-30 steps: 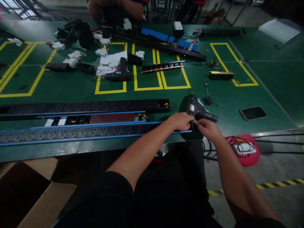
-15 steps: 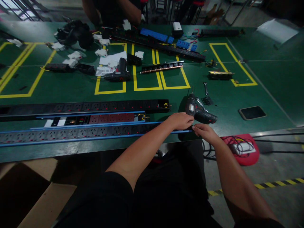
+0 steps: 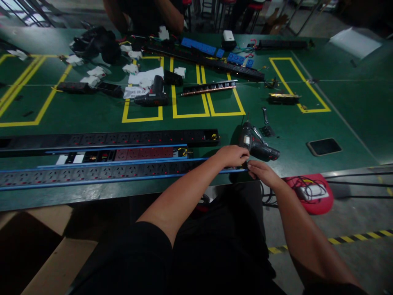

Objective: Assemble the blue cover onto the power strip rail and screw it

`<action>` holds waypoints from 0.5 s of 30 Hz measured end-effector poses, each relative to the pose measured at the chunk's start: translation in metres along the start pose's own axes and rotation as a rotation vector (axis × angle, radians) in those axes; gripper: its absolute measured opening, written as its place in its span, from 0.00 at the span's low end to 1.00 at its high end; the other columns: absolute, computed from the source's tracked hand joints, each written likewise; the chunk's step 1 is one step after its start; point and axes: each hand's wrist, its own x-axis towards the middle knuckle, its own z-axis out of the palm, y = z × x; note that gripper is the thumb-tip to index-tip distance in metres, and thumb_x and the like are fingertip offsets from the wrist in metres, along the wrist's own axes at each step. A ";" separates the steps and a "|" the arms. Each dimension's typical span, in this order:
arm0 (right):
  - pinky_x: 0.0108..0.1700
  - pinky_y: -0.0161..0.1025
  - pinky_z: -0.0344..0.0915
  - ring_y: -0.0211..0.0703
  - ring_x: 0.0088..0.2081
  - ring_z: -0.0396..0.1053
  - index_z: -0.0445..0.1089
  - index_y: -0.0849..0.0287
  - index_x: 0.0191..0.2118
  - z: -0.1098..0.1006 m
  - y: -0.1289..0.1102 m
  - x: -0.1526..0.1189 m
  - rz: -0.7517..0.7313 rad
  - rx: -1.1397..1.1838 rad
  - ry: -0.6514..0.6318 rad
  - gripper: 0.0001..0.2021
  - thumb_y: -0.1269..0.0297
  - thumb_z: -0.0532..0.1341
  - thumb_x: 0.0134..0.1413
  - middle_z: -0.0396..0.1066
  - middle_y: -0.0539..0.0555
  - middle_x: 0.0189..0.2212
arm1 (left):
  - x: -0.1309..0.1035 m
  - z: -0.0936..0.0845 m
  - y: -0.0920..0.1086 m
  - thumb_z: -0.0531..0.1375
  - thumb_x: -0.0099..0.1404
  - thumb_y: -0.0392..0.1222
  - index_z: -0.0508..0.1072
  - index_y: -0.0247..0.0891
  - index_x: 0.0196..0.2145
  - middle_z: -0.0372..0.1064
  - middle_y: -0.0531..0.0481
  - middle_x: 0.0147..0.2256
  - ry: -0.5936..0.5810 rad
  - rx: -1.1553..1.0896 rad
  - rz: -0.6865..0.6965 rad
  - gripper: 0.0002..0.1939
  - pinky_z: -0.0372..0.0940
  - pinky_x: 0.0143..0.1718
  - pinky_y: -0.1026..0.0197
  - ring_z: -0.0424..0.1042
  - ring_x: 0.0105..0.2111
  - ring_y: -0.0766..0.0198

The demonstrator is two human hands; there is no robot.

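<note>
My left hand and my right hand meet at the right end of a long black socket strip with blue edges. The fingers of both are bent together around something small and dark at that end, too small to make out. Just beyond them lies a cordless drill. Behind the near strip are a shorter strip with red-brown sockets and another long black strip, both lying flat on the table.
On the green table lie a phone, a wrench, a second drill, an open strip and blue socket parts. A person's arms show across the table. A red stool stands at right.
The view has shifted slightly. My right hand has moved a little left and its fingers have shifted at the strip's end. My left hand stays nearly in place.
</note>
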 end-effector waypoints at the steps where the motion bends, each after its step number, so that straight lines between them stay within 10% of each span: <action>1: 0.26 0.36 0.52 0.37 0.22 0.56 0.58 0.56 0.22 0.001 0.000 0.000 0.004 0.008 -0.001 0.21 0.45 0.55 0.56 0.59 0.48 0.17 | 0.000 -0.001 0.000 0.50 0.69 0.49 0.75 0.45 0.47 0.75 0.48 0.45 -0.007 -0.004 -0.006 0.17 0.66 0.43 0.58 0.73 0.44 0.58; 15: 0.24 0.36 0.52 0.36 0.21 0.55 0.57 0.55 0.24 0.001 0.001 0.000 0.035 -0.001 -0.060 0.21 0.43 0.55 0.57 0.59 0.48 0.18 | 0.000 -0.004 0.004 0.50 0.67 0.49 0.79 0.47 0.39 0.78 0.50 0.39 -0.021 -0.010 -0.056 0.18 0.64 0.37 0.60 0.74 0.39 0.59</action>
